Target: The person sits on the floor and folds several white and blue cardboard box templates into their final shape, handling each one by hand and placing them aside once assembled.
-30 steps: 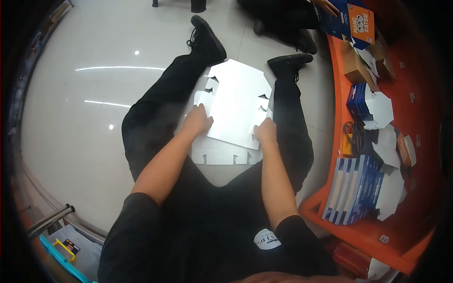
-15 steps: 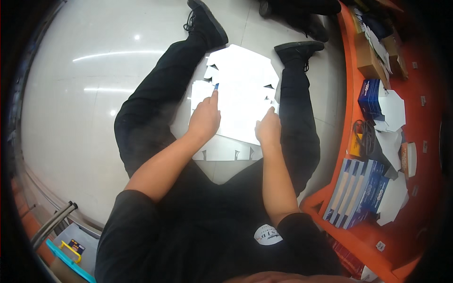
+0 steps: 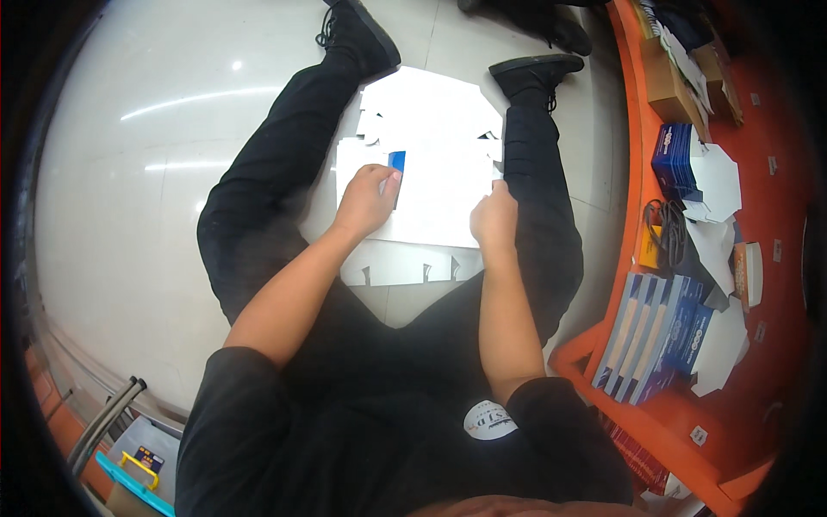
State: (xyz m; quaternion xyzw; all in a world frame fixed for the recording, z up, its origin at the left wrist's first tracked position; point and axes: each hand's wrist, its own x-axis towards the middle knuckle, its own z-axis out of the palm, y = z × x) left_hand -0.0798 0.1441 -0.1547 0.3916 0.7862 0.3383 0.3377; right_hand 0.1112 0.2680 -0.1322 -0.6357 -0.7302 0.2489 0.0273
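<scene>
A white die-cut cardboard box blank [image 3: 438, 129] lies flat between my legs, above other white cardboard sheets [image 3: 396, 261]. Along its left side a flap is bent up, and the flap's blue outer face [image 3: 397, 161] shows. My left hand [image 3: 366, 200] is closed on this flap, thumb against the blue strip. At the right edge of the blank, my right hand [image 3: 494, 219] has its fingers curled in, gripping the side flap; part of that flap is hidden behind the hand.
My black-clad legs stretch out on both sides over the pale tiled floor [image 3: 155, 103]. On the right, an orange shelf [image 3: 594, 345] holds blue-edged box stacks [image 3: 650, 336], a coiled cable [image 3: 670, 231] and brown cartons [image 3: 672, 86]. A grey bin [image 3: 159, 444] stands at lower left.
My left hand has turned from pointing along the left edge to grasping the flap, and more blue shows. My right fingers have curled in at the right edge. The whole view has shifted slightly.
</scene>
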